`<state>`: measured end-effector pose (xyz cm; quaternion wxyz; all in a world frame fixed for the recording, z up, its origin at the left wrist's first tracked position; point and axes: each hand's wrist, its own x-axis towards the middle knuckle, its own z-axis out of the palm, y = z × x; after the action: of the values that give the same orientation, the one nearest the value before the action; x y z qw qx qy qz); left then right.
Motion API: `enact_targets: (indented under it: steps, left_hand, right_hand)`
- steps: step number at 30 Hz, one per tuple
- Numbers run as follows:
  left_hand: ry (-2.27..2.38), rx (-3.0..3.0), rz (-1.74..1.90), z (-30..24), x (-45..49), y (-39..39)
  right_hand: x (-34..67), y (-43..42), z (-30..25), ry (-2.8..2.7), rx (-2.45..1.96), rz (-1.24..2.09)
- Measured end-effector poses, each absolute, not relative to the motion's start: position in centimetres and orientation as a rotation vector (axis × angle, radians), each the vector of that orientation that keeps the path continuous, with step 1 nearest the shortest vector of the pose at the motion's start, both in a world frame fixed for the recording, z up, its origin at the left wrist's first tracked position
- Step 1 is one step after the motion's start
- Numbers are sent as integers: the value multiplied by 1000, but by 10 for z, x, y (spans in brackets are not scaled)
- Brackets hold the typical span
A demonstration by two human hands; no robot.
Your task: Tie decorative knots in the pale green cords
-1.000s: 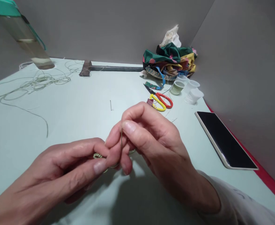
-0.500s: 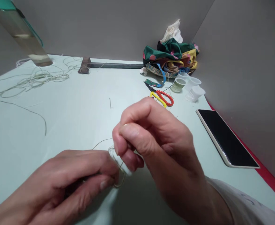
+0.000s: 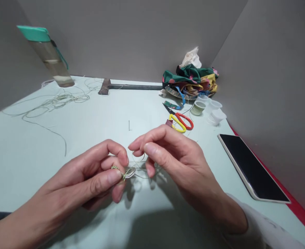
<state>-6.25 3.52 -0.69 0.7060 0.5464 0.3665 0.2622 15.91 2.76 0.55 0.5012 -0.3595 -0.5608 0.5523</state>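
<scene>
The left hand (image 3: 82,176) pinches a short knotted green cord (image 3: 119,172) above the desk (image 3: 38,155); the right hand (image 3: 178,155) is narrow beside a thin thread loop (image 3: 139,158), its grip on it unclear; only a short stretch looks knotted; a long loose cord (image 3: 56,100) lies far left.

Cord (image 3: 117,168): pale green. Scissors (image 3: 184,118) handles: red, yellow. Cloth (image 3: 190,76): green, yellow.
</scene>
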Motion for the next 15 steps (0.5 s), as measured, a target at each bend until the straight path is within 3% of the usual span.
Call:
enact_targets:
  steps: [9, 15]
  left_hand:
    - [1192, 1251, 652, 8, -59, 30]
    - [1088, 1572, 838, -10, -71, 37]
  right_hand:
    - [162, 20, 9, -1442, -847, 1281]
    - [164, 18, 16, -1611, -1015, 1397]
